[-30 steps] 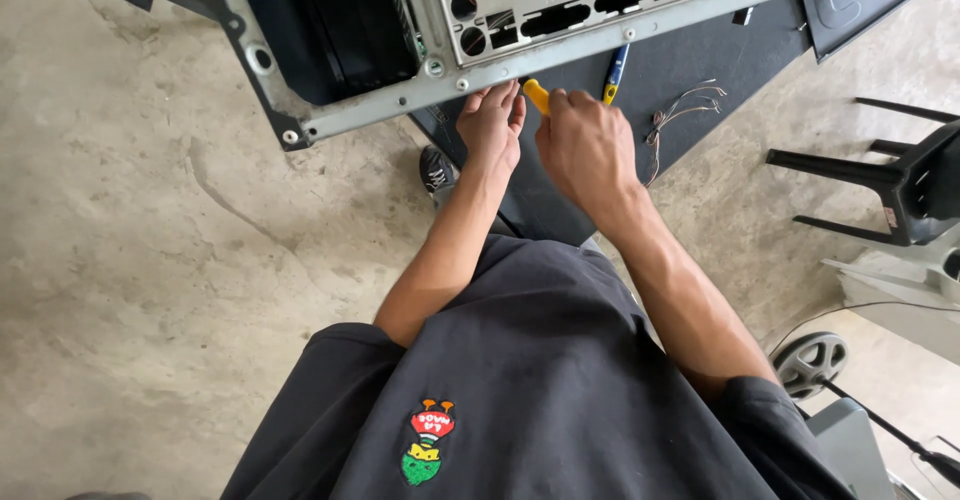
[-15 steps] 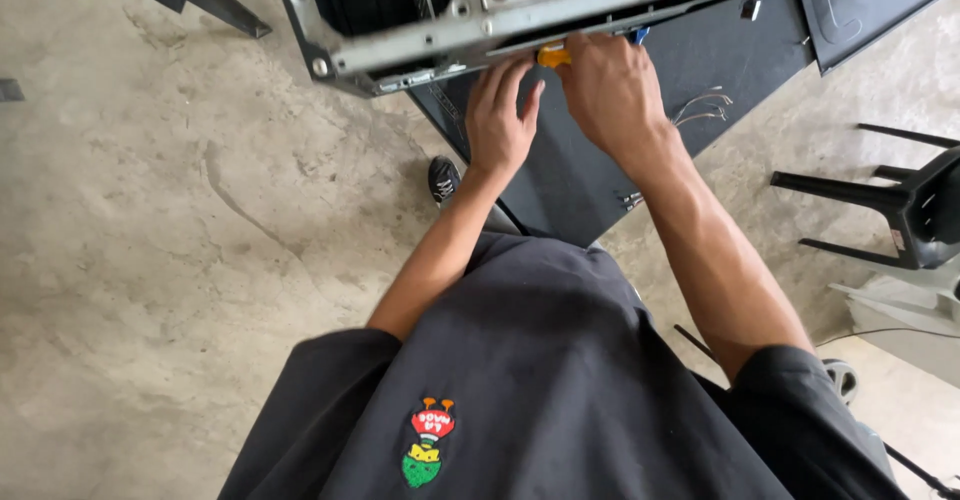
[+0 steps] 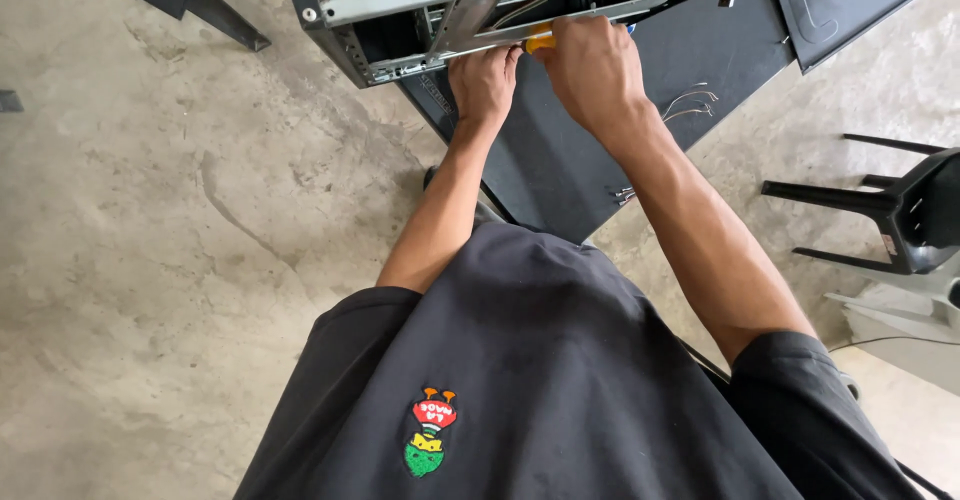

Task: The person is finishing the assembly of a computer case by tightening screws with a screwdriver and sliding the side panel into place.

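A rough, mottled concrete floor (image 3: pixel 150 260) fills the left. One grey sheet-metal computer case (image 3: pixel 440 0), boxy and open, lies on a dark flat counter (image 3: pixel 560 170). The left hand (image 3: pixel 483 82) presses loosely spread fingers against the case's lower edge. The right hand (image 3: pixel 592 65) is closed around one yellow-handled screwdriver (image 3: pixel 538 42) at that edge. One black plastic chair (image 3: pixel 890 210) stands right.

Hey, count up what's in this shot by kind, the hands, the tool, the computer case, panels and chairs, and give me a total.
Hands: 2, the left hand and the right hand
Yellow-handled tool: 1
Metal computer case: 1
Dark panels: 2, a large one and a smaller one
Black plastic chair: 1
Total: 7
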